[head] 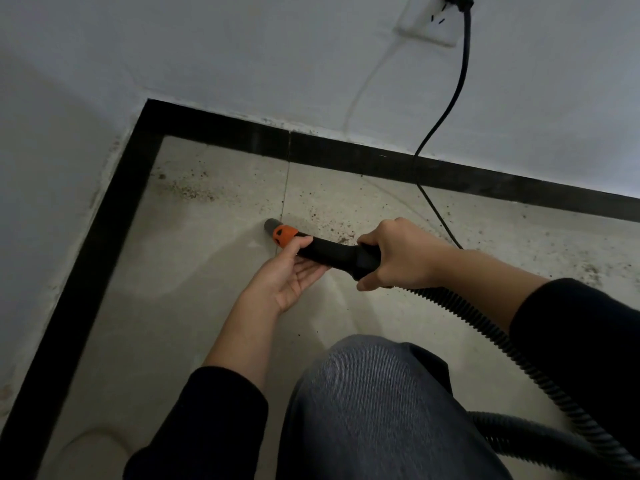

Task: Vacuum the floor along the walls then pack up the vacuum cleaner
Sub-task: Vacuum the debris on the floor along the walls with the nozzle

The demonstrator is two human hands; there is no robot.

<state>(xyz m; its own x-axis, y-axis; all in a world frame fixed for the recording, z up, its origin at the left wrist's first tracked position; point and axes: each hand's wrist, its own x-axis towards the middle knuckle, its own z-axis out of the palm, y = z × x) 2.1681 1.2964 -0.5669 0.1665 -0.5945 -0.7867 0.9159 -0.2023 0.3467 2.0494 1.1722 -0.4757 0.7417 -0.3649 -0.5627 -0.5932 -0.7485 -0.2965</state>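
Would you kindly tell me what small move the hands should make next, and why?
Probably slide the nozzle toward the brown debris near the corner: its tip rests short of that patch, while the right hand grips the handle and the left hand pinches the nozzle.

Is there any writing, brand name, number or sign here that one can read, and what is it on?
None: no readable text shows anywhere in this view.
Orange collar on the vacuum nozzle: dark marks, too blurred to read as letters or signs.
Wall socket: only plug slots, no lettering visible.
Plug and hose: no label shows.
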